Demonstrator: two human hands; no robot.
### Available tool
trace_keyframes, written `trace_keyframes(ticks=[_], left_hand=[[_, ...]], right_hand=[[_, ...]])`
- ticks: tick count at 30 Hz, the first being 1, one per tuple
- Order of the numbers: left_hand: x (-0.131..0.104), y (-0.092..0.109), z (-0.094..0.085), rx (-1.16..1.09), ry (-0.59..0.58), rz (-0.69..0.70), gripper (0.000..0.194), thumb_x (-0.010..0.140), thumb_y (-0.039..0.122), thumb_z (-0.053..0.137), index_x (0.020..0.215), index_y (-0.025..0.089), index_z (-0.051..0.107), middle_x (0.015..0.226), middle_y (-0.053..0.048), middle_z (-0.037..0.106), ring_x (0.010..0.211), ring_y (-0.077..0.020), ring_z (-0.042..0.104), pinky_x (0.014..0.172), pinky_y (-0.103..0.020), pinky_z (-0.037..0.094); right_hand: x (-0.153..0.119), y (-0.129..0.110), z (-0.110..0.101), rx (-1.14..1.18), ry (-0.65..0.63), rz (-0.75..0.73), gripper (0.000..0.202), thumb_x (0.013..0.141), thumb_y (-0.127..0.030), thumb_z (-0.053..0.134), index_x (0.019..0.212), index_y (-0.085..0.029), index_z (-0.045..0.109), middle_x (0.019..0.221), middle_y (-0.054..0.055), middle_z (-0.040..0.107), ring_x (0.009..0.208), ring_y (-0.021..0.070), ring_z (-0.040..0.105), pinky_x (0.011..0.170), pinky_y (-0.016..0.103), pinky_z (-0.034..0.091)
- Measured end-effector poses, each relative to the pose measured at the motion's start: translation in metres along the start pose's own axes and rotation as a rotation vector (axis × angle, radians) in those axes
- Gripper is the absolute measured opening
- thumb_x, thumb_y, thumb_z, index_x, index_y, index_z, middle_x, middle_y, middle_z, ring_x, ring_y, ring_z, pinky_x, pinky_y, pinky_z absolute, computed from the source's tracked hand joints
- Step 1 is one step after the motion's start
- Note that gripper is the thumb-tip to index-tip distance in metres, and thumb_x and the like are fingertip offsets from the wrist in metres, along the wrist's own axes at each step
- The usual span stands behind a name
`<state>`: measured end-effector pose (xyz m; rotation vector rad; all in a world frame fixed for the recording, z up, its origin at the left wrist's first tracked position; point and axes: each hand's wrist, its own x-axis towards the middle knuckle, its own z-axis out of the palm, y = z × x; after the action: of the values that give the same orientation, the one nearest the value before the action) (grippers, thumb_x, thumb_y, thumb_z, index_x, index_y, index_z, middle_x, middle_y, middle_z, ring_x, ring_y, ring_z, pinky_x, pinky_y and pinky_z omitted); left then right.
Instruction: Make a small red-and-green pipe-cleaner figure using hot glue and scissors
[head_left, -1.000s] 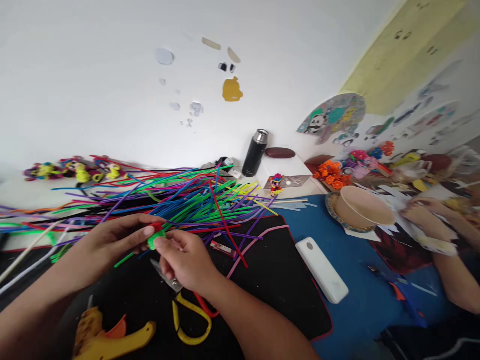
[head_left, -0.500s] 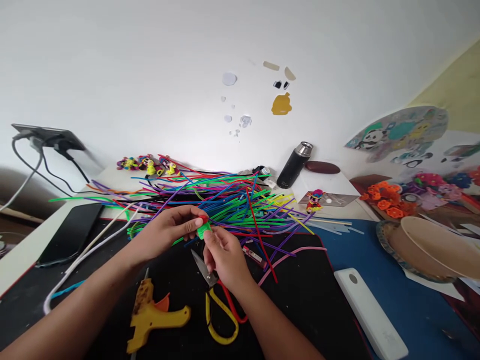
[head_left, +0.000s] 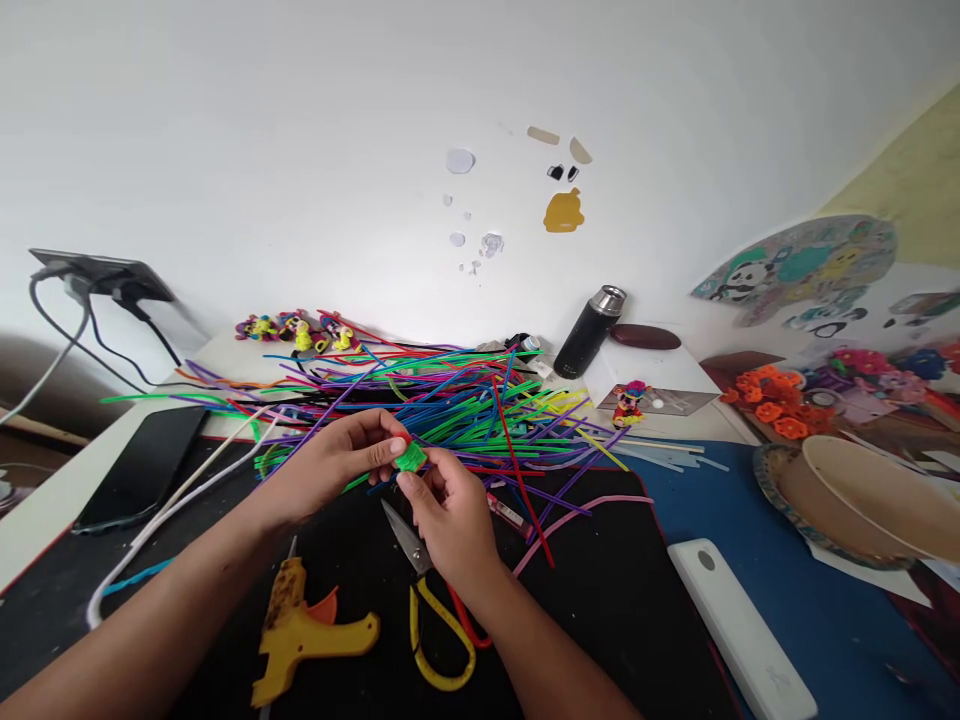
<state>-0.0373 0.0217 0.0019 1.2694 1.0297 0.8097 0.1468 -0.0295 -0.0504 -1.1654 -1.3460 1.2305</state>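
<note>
My left hand (head_left: 341, 458) pinches a small fuzzy green-and-red piece (head_left: 410, 459) between thumb and fingers, over the black mat. It looks like coiled pipe cleaner, with the red part up by the left thumb. My right hand (head_left: 454, 510) holds the green part from the right, its thumb just below and its index finger at the side. Beneath that hand, scissors (head_left: 442, 640) with yellow and red handles lie open on the mat. A yellow hot glue gun (head_left: 307, 632) rests on its side below my left forearm.
Many coloured pipe cleaners (head_left: 450, 410) spread behind my hands. A black phone (head_left: 142, 465) and white cable lie left. A black flask (head_left: 589, 332) leans near the wall. At right are a white power bank (head_left: 742, 625), a bowl (head_left: 877, 495) and orange flowers (head_left: 776, 400).
My right thumb has slid down off the face of the green part to its lower edge, uncovering more of it. The left hand has barely moved.
</note>
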Motion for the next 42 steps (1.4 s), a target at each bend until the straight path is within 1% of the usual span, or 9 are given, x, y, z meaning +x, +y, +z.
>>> trace_keyframes(ticks=[5, 11, 16, 25, 30, 35, 38, 39, 42], left_hand=[[0.0, 0.0, 0.005, -0.061, 0.021, -0.035, 0.052, 0.073, 0.06, 0.098, 0.086, 0.018, 0.07, 0.071, 0.002, 0.065, 0.064, -0.014, 0.056, 0.062, -0.026, 0.046], [0.0, -0.003, 0.008, -0.13, 0.039, -0.063, 0.053, 0.073, 0.061, 0.099, 0.084, 0.017, 0.071, 0.07, 0.001, 0.067, 0.063, -0.0134, 0.056, 0.061, -0.025, 0.046], [0.0, 0.0, 0.012, -0.178, 0.045, -0.093, 0.054, 0.068, 0.059, 0.101, 0.079, 0.017, 0.069, 0.068, 0.001, 0.066, 0.06, -0.0127, 0.053, 0.059, -0.025, 0.044], [-0.001, 0.003, 0.011, -0.147, 0.081, -0.08, 0.058, 0.066, 0.065, 0.1, 0.082, 0.017, 0.071, 0.071, 0.0, 0.066, 0.062, -0.014, 0.054, 0.06, -0.026, 0.045], [-0.003, 0.006, 0.009, -0.08, 0.1, -0.122, 0.057, 0.067, 0.065, 0.1, 0.089, 0.019, 0.072, 0.077, 0.001, 0.068, 0.067, -0.0154, 0.056, 0.063, -0.026, 0.048], [0.001, 0.007, 0.007, -0.004, 0.17, -0.22, 0.073, 0.047, 0.078, 0.101, 0.083, 0.02, 0.074, 0.072, 0.001, 0.068, 0.066, -0.0174, 0.056, 0.058, -0.026, 0.049], [0.003, 0.005, 0.005, 0.029, 0.229, -0.286, 0.082, 0.033, 0.082, 0.101, 0.084, 0.022, 0.076, 0.073, 0.0, 0.072, 0.072, -0.0211, 0.062, 0.061, -0.028, 0.053], [0.003, 0.004, 0.004, 0.034, 0.241, -0.289, 0.083, 0.031, 0.083, 0.1, 0.083, 0.022, 0.075, 0.072, 0.0, 0.071, 0.072, -0.0212, 0.063, 0.061, -0.028, 0.053], [0.003, 0.0, 0.003, 0.091, 0.26, -0.283, 0.082, 0.036, 0.088, 0.097, 0.082, 0.023, 0.075, 0.071, 0.002, 0.071, 0.072, -0.0207, 0.064, 0.064, -0.029, 0.056]], right_hand=[[0.001, 0.0, -0.001, -0.043, 0.024, -0.045, 0.03, 0.1, -0.047, 0.07, 0.108, -0.02, 0.077, 0.063, -0.004, 0.057, 0.054, 0.0148, 0.051, 0.053, 0.027, 0.036], [0.001, -0.002, -0.002, -0.105, 0.049, -0.112, 0.028, 0.1, -0.046, 0.07, 0.106, -0.02, 0.079, 0.065, -0.003, 0.061, 0.055, 0.0153, 0.051, 0.055, 0.028, 0.036], [0.001, -0.004, -0.003, -0.116, 0.062, -0.096, 0.03, 0.099, -0.048, 0.071, 0.105, -0.02, 0.079, 0.064, -0.002, 0.062, 0.056, 0.0157, 0.051, 0.056, 0.028, 0.035], [0.001, -0.002, -0.001, -0.118, 0.03, -0.08, 0.033, 0.101, -0.05, 0.069, 0.113, -0.02, 0.076, 0.066, -0.003, 0.06, 0.057, 0.0165, 0.053, 0.056, 0.028, 0.036], [0.0, -0.005, 0.001, -0.131, 0.068, -0.086, 0.027, 0.1, -0.047, 0.072, 0.108, -0.022, 0.075, 0.073, -0.001, 0.07, 0.062, 0.0173, 0.061, 0.06, 0.027, 0.043], [0.002, -0.004, 0.003, -0.204, 0.076, -0.058, 0.023, 0.097, -0.044, 0.077, 0.108, -0.024, 0.076, 0.074, -0.002, 0.071, 0.061, 0.016, 0.061, 0.056, 0.025, 0.04], [0.003, -0.004, 0.003, -0.269, 0.081, -0.05, 0.031, 0.095, -0.048, 0.081, 0.114, -0.023, 0.078, 0.073, -0.003, 0.071, 0.06, 0.0151, 0.061, 0.055, 0.025, 0.038], [0.003, -0.005, 0.003, -0.288, 0.082, -0.048, 0.034, 0.095, -0.05, 0.082, 0.116, -0.023, 0.078, 0.073, -0.003, 0.072, 0.061, 0.0152, 0.062, 0.056, 0.025, 0.039], [0.002, -0.01, 0.003, -0.33, 0.075, -0.048, 0.038, 0.096, -0.054, 0.081, 0.119, -0.024, 0.078, 0.075, -0.003, 0.074, 0.064, 0.0162, 0.068, 0.057, 0.024, 0.041]])
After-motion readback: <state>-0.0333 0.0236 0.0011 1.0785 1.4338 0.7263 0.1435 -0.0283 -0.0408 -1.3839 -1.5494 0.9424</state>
